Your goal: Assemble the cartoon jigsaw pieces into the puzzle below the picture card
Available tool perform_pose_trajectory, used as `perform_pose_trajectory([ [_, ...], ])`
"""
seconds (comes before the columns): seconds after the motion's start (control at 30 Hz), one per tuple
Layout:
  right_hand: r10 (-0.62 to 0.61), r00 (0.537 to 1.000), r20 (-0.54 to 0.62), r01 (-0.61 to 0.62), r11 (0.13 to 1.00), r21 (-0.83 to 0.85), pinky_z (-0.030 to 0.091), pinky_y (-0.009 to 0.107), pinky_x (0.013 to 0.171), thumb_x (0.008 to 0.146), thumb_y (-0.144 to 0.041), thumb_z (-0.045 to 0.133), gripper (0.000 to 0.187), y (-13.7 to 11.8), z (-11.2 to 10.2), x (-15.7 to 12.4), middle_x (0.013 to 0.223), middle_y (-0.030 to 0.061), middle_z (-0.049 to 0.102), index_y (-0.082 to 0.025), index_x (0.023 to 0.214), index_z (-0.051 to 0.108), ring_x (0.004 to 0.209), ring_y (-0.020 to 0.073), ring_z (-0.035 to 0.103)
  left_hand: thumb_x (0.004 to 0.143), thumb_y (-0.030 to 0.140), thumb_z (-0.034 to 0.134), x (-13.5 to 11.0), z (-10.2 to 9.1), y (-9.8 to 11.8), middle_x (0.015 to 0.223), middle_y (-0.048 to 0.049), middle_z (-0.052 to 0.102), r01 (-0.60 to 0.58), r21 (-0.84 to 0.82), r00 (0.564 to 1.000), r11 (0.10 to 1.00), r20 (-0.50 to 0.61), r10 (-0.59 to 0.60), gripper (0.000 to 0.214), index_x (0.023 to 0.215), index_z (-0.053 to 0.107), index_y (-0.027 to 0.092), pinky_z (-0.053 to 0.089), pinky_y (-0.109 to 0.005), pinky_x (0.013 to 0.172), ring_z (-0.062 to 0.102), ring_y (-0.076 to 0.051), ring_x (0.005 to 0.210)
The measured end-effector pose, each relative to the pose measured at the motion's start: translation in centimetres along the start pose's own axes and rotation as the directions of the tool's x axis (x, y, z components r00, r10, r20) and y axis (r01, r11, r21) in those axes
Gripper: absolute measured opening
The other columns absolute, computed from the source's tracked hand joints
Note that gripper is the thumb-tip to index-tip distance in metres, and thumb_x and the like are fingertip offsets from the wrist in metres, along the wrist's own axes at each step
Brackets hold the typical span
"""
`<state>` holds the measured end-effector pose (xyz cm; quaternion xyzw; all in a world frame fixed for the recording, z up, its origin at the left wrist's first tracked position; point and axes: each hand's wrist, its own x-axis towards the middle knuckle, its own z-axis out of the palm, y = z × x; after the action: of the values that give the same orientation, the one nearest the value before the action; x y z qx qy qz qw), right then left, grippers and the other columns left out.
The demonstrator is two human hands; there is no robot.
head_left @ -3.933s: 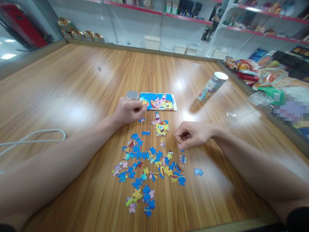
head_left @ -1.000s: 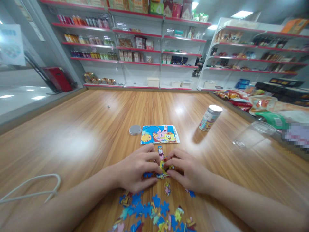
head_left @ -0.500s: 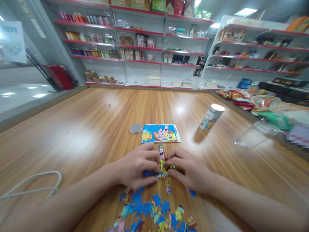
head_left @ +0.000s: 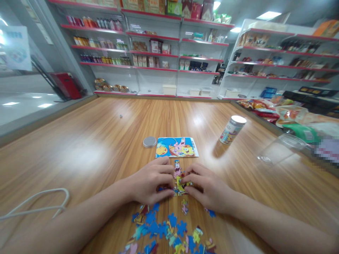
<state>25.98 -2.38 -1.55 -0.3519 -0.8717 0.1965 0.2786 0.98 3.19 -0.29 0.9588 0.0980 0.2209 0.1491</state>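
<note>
A partly joined jigsaw puzzle (head_left: 181, 184), yellow and pink, lies on the wooden table between my two hands. My left hand (head_left: 153, 180) curls its fingers down on the puzzle's left side, hiding some blue pieces beneath. From the right, my right hand (head_left: 208, 186) pinches the edge of the yellow part with thumb and fingers. Just below, a loose pink and yellow piece (head_left: 184, 206) lies apart. Several loose pieces, mostly blue (head_left: 162, 229), are scattered nearer to me. Beyond the hands lies a picture card (head_left: 176, 147) with cartoon figures.
A round metal lid (head_left: 149, 141) lies left of the card. A printed can (head_left: 232, 129) stands to the right, near a clear plastic container (head_left: 282, 150). A white cable (head_left: 39, 192) loops at left. Snack packets (head_left: 292, 114) line the right edge; stocked shelves (head_left: 156, 54) stand behind.
My left thumb has moved slightly away from me, closer to its fingers, beside the puzzle. My right hand stays almost in place. The view has shifted a little.
</note>
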Motion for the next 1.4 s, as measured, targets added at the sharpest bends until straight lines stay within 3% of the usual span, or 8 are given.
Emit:
perform_pose_trajectory([
  [0.13,-0.002,1.000,0.006,0.002,1.000,-0.007,0.051,0.039,0.090,0.095,-0.018,0.061,0.013,0.0,0.0,0.0,0.108,0.0077,0.060,-0.019,0.107,0.068,0.103,0.0204,0.057,0.092,0.024,0.063,0.1,0.0,0.0,0.087,-0.0045,0.065,-0.011,0.012,1.000,1.000,-0.006,0.011,0.007,0.087,0.064,0.019,0.042,-0.035,0.078,0.050,-0.019,0.083],
  [0.27,-0.008,1.000,0.011,0.009,1.000,-0.015,0.052,0.040,0.091,0.096,-0.020,0.061,0.015,0.1,-0.1,0.0,0.109,0.0079,0.060,-0.020,0.109,0.068,0.103,0.0205,0.057,0.089,0.035,0.066,0.0,-0.4,-0.3,0.090,-0.0055,0.064,0.015,0.005,1.000,1.000,0.023,-0.015,0.016,0.091,0.063,0.019,0.043,-0.037,0.081,0.051,-0.020,0.085],
  [0.47,-0.027,1.000,0.002,0.027,1.000,-0.012,0.053,0.041,0.091,0.096,-0.021,0.062,0.017,0.3,-0.1,0.0,0.110,0.0085,0.060,-0.020,0.111,0.068,0.104,0.0210,0.058,0.091,0.032,0.066,-0.1,-0.4,-0.8,0.083,-0.0039,0.064,0.013,-0.042,0.999,0.999,0.045,-0.011,0.015,0.084,0.062,0.019,0.043,-0.035,0.080,0.052,-0.019,0.081],
  [0.67,-0.034,0.999,0.007,0.034,0.999,-0.015,0.053,0.039,0.090,0.096,-0.020,0.061,0.016,0.2,-0.3,0.1,0.109,0.0083,0.059,-0.020,0.111,0.068,0.102,0.0205,0.058,0.091,0.035,0.066,0.1,-0.5,-0.9,0.085,-0.0052,0.065,0.001,-0.031,0.999,1.000,0.038,0.000,0.018,0.097,0.066,0.019,0.042,-0.034,0.076,0.051,-0.020,0.083],
  [0.77,-0.039,0.999,0.007,0.039,0.999,-0.015,0.053,0.039,0.090,0.096,-0.019,0.062,0.016,0.2,-0.3,0.1,0.108,0.0081,0.059,-0.020,0.110,0.068,0.102,0.0205,0.058,0.093,0.034,0.065,0.2,-0.5,-0.9,0.080,-0.0040,0.065,-0.026,-0.047,0.999,0.999,0.038,0.027,0.015,0.091,0.066,0.019,0.041,-0.034,0.075,0.050,-0.019,0.079],
  [1.0,-0.046,0.999,0.000,0.046,0.999,-0.020,0.053,0.039,0.088,0.096,-0.019,0.061,0.016,0.3,-0.2,0.1,0.107,0.0080,0.060,-0.020,0.110,0.068,0.100,0.0207,0.058,0.089,0.042,0.071,0.2,-0.3,-1.1,0.080,-0.0031,0.064,0.050,-0.114,0.997,0.992,0.063,-0.043,0.025,0.086,0.064,0.018,0.043,-0.031,0.075,0.051,-0.018,0.081],
  [1.4,-0.026,1.000,0.016,0.026,1.000,-0.010,0.051,0.038,0.091,0.096,-0.019,0.059,0.015,0.1,-0.3,0.0,0.109,0.0076,0.059,-0.020,0.110,0.067,0.102,0.0201,0.058,0.092,0.044,0.068,0.1,0.5,-0.9,0.086,-0.0059,0.064,0.049,-0.019,0.997,0.999,0.053,-0.048,0.027,0.089,0.064,0.017,0.041,-0.035,0.077,0.049,-0.020,0.084],
])
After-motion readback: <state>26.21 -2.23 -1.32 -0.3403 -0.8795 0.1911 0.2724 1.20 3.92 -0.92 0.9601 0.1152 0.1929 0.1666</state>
